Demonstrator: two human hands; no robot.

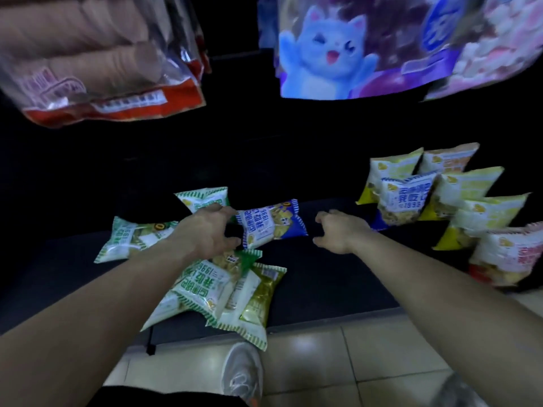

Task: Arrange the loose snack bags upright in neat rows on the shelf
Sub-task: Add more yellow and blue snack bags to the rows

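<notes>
- Spanning the middle of the view, the shelf [338,277] is a low, black deck; its front edge meets the floor [367,365], which is pale tile.
- Cat bag [329,57]: a big purple pack with a blue cartoon cat, top right, above the shelf and close to the camera.
- Sausage pack [88,60]: a clear pack with red trim, top left, blurred, also above the shelf.
- Standing bags [467,189]: a group upright at the right end of the shelf, packed close together. Most are yellow-white; one blue-white bag [404,201] stands at the front left of the group, and one red-white bag [508,254] stands nearest the camera.
- Green bags [211,286]: loose and flat on the left half of the shelf. Several overlap in a pile at the front edge, and the lowest one overhangs the floor. One more lies flat to the left of the left forearm, and one lies behind the left hand.
- Blue bag [273,224]: lies on its side at mid-shelf, between the two hands.
- Left hand [205,233]: fingers above and thumb below curl round the left end of the blue bag and hold it.
- Right hand [338,233]: fingers half curled in a loose claw, holding nothing, just right of the blue bag and not touching it.
- Shoe [244,374]: grey, on the floor below the pile.
</notes>
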